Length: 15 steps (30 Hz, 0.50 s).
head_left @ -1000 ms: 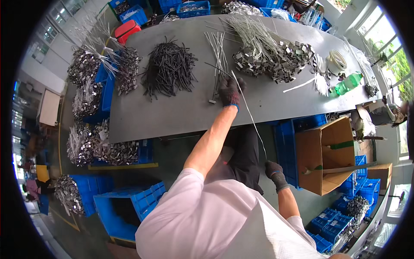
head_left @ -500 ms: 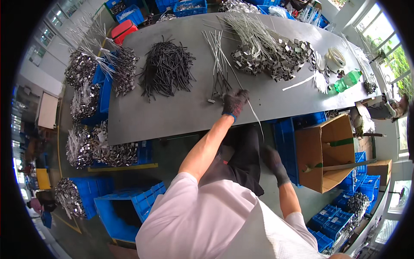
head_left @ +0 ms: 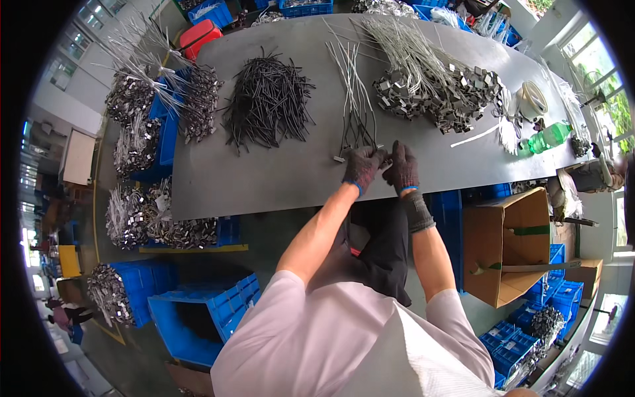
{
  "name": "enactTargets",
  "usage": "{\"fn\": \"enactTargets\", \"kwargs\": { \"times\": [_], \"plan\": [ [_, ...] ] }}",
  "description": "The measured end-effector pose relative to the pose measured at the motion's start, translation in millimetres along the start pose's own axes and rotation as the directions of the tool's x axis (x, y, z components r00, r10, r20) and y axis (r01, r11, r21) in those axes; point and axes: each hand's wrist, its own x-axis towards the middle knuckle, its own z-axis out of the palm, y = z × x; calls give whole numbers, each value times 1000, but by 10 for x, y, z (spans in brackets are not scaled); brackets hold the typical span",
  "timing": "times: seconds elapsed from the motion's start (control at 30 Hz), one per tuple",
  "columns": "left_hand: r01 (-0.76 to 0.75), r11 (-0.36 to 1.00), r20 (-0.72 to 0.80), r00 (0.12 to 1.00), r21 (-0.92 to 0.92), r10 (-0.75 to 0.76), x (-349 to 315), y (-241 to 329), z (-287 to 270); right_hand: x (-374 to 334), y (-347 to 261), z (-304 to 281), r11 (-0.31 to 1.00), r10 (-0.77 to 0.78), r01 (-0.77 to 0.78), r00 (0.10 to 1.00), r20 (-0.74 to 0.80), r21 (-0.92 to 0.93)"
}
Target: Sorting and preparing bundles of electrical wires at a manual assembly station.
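Both my hands wear dark gloves and meet at the table's near edge. My left hand (head_left: 362, 168) is closed in a pinch at the lower ends of a small group of pale wires with black-sleeved ends (head_left: 358, 106). Close beside it, my right hand (head_left: 402, 168) has its fingers pressed together, fingertips towards the left hand; what is between them is too small to tell. A small metal piece (head_left: 338, 159) lies at the wires' end, left of my left hand. Left of the wires is a heap of black sleeves (head_left: 270, 99); to the right lies a large bundle of metal-tagged wires (head_left: 433, 89).
A green bottle (head_left: 550, 138) and a white tape roll (head_left: 531, 100) are at the right of the grey table (head_left: 264, 182). An open cardboard box (head_left: 506, 248) stands below, right of my legs. Blue crates (head_left: 198, 317) and wire bundles (head_left: 162, 215) are on the left.
My right hand has come up from beside my leg to the table, next to the left hand. The long wire that hung past the table edge from my left hand no longer shows there.
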Motion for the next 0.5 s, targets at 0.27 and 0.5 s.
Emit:
{"fn": "enactTargets", "kwargs": {
  "times": [0.27,0.5],
  "plan": [
    [214,688,-419,897,694,143,474,-110,-1514,952,-114,-859,727,569,-378,798,-196,573],
    [519,351,-545,838,779,-29,923,-41,-1626,1684,1200,-1399,966,-254,222,901,-350,-129]
  ]
}}
